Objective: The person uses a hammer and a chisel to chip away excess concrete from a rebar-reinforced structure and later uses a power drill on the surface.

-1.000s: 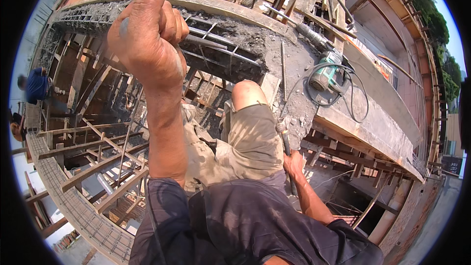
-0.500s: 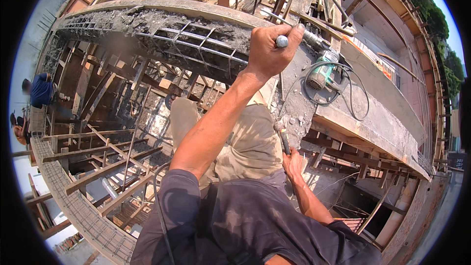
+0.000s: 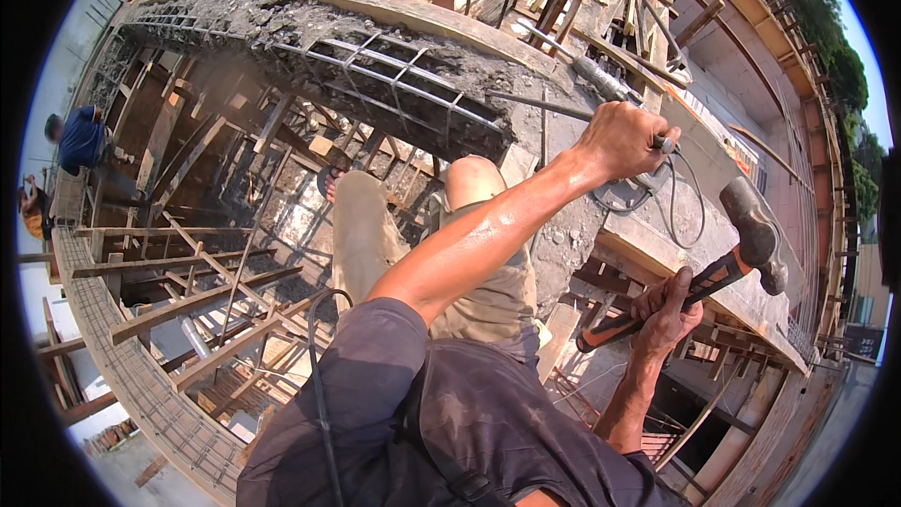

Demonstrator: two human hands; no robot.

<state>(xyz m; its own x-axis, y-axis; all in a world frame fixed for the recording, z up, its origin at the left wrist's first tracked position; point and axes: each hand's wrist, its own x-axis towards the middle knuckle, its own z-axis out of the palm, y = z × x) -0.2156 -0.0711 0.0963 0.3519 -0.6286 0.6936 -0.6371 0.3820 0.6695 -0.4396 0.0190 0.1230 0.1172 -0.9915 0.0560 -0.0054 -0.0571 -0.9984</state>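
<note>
My left hand (image 3: 621, 138) is closed around a thin steel chisel rod (image 3: 540, 105) whose tip lies on the grey concrete beam (image 3: 310, 28) with exposed rebar. My right hand (image 3: 668, 308) grips the orange-and-black handle of a hammer (image 3: 751, 230), its dark head lifted to the right of and below the left hand, apart from the rod. My bent knees in tan shorts (image 3: 488, 282) rest against the concrete ledge.
A power tool with a looping cable (image 3: 671, 216) lies on the ledge under my left hand. Timber scaffolding and props (image 3: 206, 263) fill the drop below. Two people (image 3: 80, 136) stand at the far left. Formwork boards (image 3: 751, 84) run along the right.
My left hand came down from close to the camera and took hold of the chisel rod on the beam. My right hand lifted the hammer up to the right.
</note>
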